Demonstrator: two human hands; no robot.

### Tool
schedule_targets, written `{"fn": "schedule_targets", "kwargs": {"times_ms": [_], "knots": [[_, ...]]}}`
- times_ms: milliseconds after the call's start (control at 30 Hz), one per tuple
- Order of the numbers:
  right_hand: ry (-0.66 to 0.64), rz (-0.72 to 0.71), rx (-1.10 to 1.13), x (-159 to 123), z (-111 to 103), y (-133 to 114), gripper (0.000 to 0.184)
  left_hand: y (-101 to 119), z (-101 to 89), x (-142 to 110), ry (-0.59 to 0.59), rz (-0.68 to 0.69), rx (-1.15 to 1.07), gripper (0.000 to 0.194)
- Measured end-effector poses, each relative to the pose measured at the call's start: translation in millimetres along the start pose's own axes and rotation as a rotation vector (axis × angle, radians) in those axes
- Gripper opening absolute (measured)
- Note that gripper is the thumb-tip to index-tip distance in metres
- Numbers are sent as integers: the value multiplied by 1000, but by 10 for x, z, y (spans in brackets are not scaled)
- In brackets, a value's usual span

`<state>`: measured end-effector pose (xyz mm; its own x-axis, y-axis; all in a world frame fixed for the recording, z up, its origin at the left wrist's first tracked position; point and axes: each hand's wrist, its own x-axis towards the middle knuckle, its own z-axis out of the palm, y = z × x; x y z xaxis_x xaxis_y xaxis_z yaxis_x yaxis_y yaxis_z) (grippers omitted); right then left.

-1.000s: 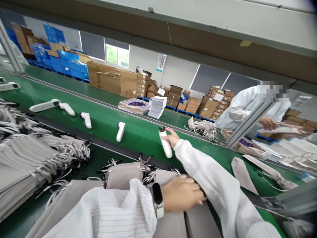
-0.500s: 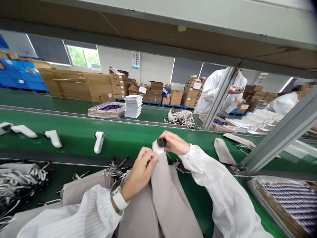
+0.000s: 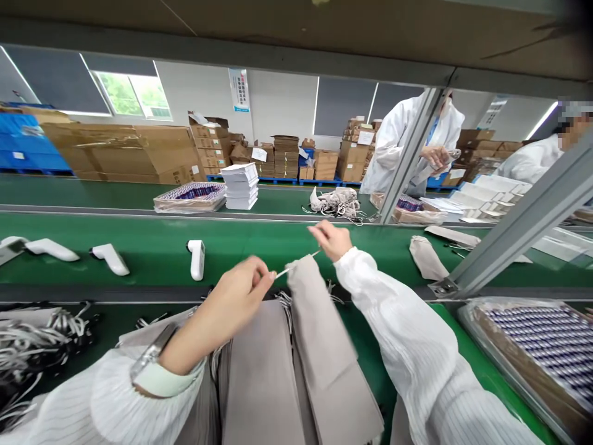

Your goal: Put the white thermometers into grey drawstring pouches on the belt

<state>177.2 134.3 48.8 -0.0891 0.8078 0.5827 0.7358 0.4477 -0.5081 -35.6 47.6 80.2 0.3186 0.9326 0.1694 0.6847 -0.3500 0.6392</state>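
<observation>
Two hands are tugging at a white drawstring (image 3: 283, 272) at the center of the frame, the left hand (image 3: 238, 300) pinching one side and the right hand (image 3: 334, 242) pinching the other, the two hands standing apart. Between them, a gray pouch (image 3: 319, 321) is lying over a stack of flat pouches (image 3: 264, 371) at lower center, its contents staying out of view inside the cloth.

Four white handheld devices (image 3: 197, 259) are resting on the green belt (image 3: 250, 238) at left, the outermost being cut by the frame edge. Two loose pouches (image 3: 427, 258) are lying on the belt at center right.

Three trays are showing. The tray at lower right (image 3: 512, 371) is holding rows of blue-and-white striped pieces, too many to count; the tray left of center (image 3: 172, 205) is carrying similar small pieces, and the tray behind the metal post (image 3: 414, 216) is holding more. One white paper stack (image 3: 241, 188) is standing just beside the left-of-center tray, and one heap of pouches (image 3: 338, 203) is sitting farther right.

At upper right, two people in white are working, one (image 3: 393, 145) holding a small object. Blue crates (image 3: 28, 142) and cardboard boxes (image 3: 115, 154) are lining the upper left.
</observation>
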Motion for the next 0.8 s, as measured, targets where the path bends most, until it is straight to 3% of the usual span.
{"fn": "schedule_targets", "kwargs": {"times_ms": [67, 100, 133, 200, 267, 333, 367, 400, 467, 533, 567, 600, 633, 733, 800], "knots": [[41, 82, 11, 24, -26, 127, 37, 59, -57, -64, -189, -42, -151, 27], [-9, 116, 78, 19, -31, 136, 39, 87, -81, -91, -228, -61, -268, 29], [-111, 139, 188, -1, -28, 101, 43, 112, -100, -111, -201, -76, -398, 29], [-439, 132, 472, -86, 7, -89, 48, 150, -125, -124, -39, -74, -642, 28], [-788, 21, 694, -202, 66, -361, 53, 173, -120, -107, 116, -28, -783, 26], [-930, -117, 779, -285, 114, -579, 55, 179, -77, -82, 188, 33, -798, 25], [-889, -152, 791, -293, 122, -629, 52, 173, -38, -75, 203, 63, -759, 25], [-764, -152, 789, -275, 113, -627, 48, 161, 14, -74, 214, 99, -691, 24], [-313, -66, 711, -167, 47, -473, 46, 112, 158, -90, 199, 189, -499, 21], [201, 101, 481, -14, -56, -173, 53, 33, 341, -116, 109, 298, -288, 18], [353, 204, 327, 55, -102, 0, 58, -10, 435, -128, 42, 351, -187, 18], [382, 317, 173, 106, -133, 172, 63, -52, 524, -136, -15, 404, -90, 18], [306, 425, 15, 135, -142, 332, 65, -88, 604, -140, -63, 444, 5, 18], [-116, 629, -363, 85, -34, 686, 57, -138, 762, -126, -96, 496, 262, 21], [-266, 646, -480, -8, 82, 792, 44, -123, 819, -107, -80, 513, 403, 15]]}}
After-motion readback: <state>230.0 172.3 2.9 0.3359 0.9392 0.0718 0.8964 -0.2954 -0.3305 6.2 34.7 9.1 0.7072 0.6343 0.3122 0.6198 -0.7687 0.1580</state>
